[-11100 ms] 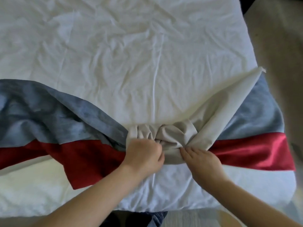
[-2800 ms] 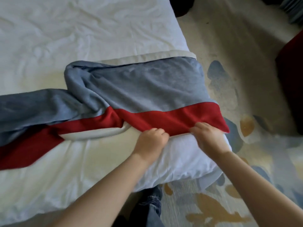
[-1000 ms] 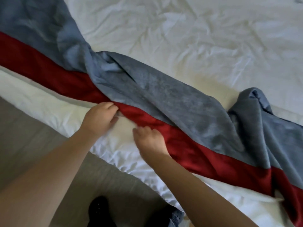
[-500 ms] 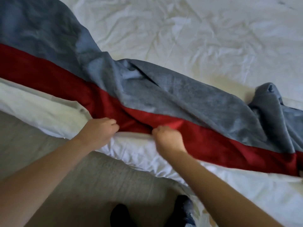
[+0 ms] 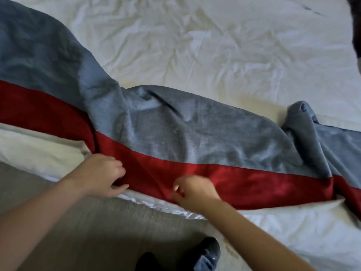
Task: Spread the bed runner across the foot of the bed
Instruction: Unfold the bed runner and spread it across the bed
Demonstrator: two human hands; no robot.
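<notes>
L hand (image 5: pixel 97 176) pinches bed runner (image 5: pixel 195 137) red hem; R hand (image 5: pixel 193 190) blurry, curled there, grip unclear. Wrinkled white bed (image 5: pixel 214 45) beyond.

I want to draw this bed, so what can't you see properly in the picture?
Head view only:
- Ends of the runner: cut off by the left and right edges.
- Grip of the right hand: lost in motion blur.
- The dark thing in the top right corner: cut off, cannot tell what it is.
</notes>
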